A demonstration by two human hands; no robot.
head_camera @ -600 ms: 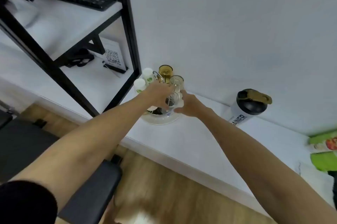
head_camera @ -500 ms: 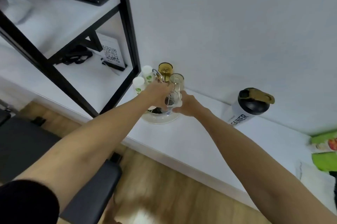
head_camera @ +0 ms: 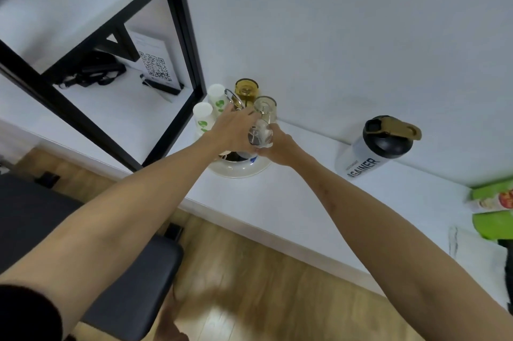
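A round white cup-rack tray (head_camera: 241, 170) stands on the white desk by the wall. On it are an amber glass (head_camera: 246, 88), a clear glass (head_camera: 266, 106) upside down, and two white cups with green marks (head_camera: 202, 116). A metal ring handle (head_camera: 232, 98) rises from the middle. Both my hands meet over the tray on a clear glass (head_camera: 260, 134). My left hand (head_camera: 236, 129) grips it from the left and my right hand (head_camera: 277, 147) holds it from the right and below.
A black-lidded shaker bottle (head_camera: 374, 149) stands on the desk to the right. A black-framed shelf (head_camera: 180, 27) with a QR-code sign (head_camera: 155, 66) is on the left. Green packets (head_camera: 494, 199) lie at the right edge. A black bench (head_camera: 133, 285) stands on the wood floor below.
The view has shifted slightly; both hands stay on the clear glass over the tray, which looks lifted a little higher and tilted.
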